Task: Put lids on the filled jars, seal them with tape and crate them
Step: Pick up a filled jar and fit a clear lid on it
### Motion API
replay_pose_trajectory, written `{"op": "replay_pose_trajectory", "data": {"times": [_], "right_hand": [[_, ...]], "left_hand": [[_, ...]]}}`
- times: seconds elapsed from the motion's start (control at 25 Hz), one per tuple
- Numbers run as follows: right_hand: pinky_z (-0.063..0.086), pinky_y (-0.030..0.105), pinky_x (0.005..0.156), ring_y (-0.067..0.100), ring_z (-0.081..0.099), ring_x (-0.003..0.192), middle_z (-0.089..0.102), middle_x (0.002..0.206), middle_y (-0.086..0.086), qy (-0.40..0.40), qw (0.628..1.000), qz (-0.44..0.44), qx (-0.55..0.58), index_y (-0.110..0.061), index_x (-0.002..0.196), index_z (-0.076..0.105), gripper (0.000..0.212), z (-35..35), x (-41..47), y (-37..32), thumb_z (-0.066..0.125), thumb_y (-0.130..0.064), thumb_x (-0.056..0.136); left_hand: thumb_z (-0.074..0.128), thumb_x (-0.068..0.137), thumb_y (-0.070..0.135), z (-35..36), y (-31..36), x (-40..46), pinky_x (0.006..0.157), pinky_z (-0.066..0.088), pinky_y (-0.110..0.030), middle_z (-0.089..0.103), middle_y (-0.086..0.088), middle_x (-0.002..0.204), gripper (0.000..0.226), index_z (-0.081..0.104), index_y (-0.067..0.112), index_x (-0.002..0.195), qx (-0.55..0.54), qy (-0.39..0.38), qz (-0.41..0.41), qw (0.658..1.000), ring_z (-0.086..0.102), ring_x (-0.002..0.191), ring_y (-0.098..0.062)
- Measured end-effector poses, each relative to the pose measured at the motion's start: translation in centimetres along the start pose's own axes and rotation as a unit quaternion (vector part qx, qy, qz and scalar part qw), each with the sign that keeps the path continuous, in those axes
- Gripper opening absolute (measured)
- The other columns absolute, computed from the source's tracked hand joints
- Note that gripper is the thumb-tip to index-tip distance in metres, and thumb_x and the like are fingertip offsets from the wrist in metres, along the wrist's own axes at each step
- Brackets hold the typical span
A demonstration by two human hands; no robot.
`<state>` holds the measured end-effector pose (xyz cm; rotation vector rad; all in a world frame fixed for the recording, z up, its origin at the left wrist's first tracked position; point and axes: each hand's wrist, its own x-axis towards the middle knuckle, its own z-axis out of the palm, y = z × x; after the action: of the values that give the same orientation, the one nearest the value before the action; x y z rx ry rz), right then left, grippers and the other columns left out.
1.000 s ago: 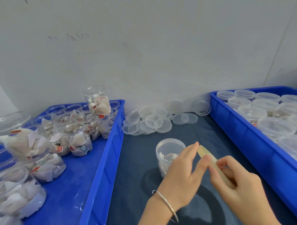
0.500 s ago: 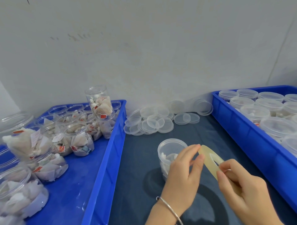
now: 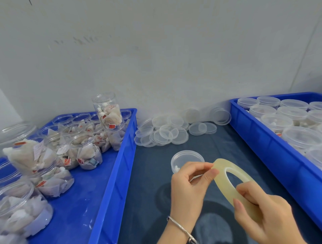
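Fingers point(image 3: 208, 171) of left hand point(image 3: 189, 187) pinch tape roll point(image 3: 228, 184) edge; right hand point(image 3: 261, 212) grips roll. Lidded jar point(image 3: 186, 159) on surface behind, apparently untaped. Left crate point(image 3: 111, 174): many open jars. Right crate point(image 3: 271, 153): lidded ones. Judged midway.

Backed by a pale grey wall point(image 3: 156, 52), matt and uneven in tone, bearing a cluster of faint grey scuff marks point(image 3: 83, 40) upper left and a short dark stroke point(image 3: 30, 2) at the very top edge. Meets a second wall plane at a vertical corner seam point(image 3: 303, 57) on the right. Covered at bench level by a dark blue cloth point(image 3: 149, 174), smooth, marked near the lower edge with pale ring-shaped stains point(image 3: 214, 224); also noted, a thin silver bangle point(image 3: 181, 229) at the bottom of the view.
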<state>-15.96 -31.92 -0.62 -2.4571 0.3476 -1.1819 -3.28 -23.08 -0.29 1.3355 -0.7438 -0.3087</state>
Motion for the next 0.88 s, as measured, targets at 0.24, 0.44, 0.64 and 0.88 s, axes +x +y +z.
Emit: {"op": "replay_pose_trajectory", "data": {"times": [0.24, 0.44, 0.64, 0.88], "right_hand": [[0.022, 0.011, 0.044, 0.009, 0.034, 0.044, 0.037, 0.046, -0.011, -0.016, 1.000, -0.009, -0.001, -0.018, 0.069, 0.057, 0.015, -0.2, -0.4, -0.3, 0.050, -0.031, 0.074], [0.025, 0.012, 0.043, 0.006, 0.031, 0.040, 0.041, 0.045, -0.011, -0.030, 0.999, 0.000, -0.020, -0.015, 0.065, 0.060, 0.021, -0.2, -0.7, -0.1, 0.051, -0.032, 0.073], [0.026, 0.012, 0.042, 0.008, 0.032, 0.039, 0.041, 0.043, -0.010, -0.023, 0.999, 0.003, -0.042, -0.012, 0.061, 0.061, 0.024, -0.2, -1.1, 0.0, 0.050, -0.031, 0.072], [0.033, 0.022, 0.044, 0.012, 0.039, 0.040, 0.044, 0.043, -0.010, -0.005, 0.998, 0.024, -0.058, -0.028, 0.066, 0.058, 0.006, -0.8, -1.7, -0.1, 0.058, -0.024, 0.062]], "left_hand": [[0.076, 0.077, 0.012, -0.1, 0.2, -0.1, 0.066, 0.048, -0.010, 0.074, 0.004, 0.074, 0.005, 0.074, 0.016, 0.075, -0.063, 0.003, -0.060, 0.996, 0.068, 0.070, -0.004], [0.072, 0.073, 0.025, 0.1, -0.2, -0.6, 0.063, 0.049, -0.012, 0.072, 0.002, 0.075, 0.023, 0.072, 0.010, 0.089, -0.092, -0.007, -0.084, 0.992, 0.067, 0.067, -0.005], [0.070, 0.072, 0.031, 0.1, -0.4, -1.1, 0.071, 0.049, -0.013, 0.074, 0.005, 0.080, 0.024, 0.078, 0.015, 0.089, -0.023, -0.013, -0.029, 0.999, 0.067, 0.074, -0.006], [0.076, 0.075, 0.009, -0.1, -0.9, -1.5, 0.065, 0.051, -0.016, 0.073, -0.004, 0.070, 0.005, 0.077, 0.012, 0.072, -0.063, 0.009, -0.096, 0.993, 0.068, 0.065, -0.011]]}}
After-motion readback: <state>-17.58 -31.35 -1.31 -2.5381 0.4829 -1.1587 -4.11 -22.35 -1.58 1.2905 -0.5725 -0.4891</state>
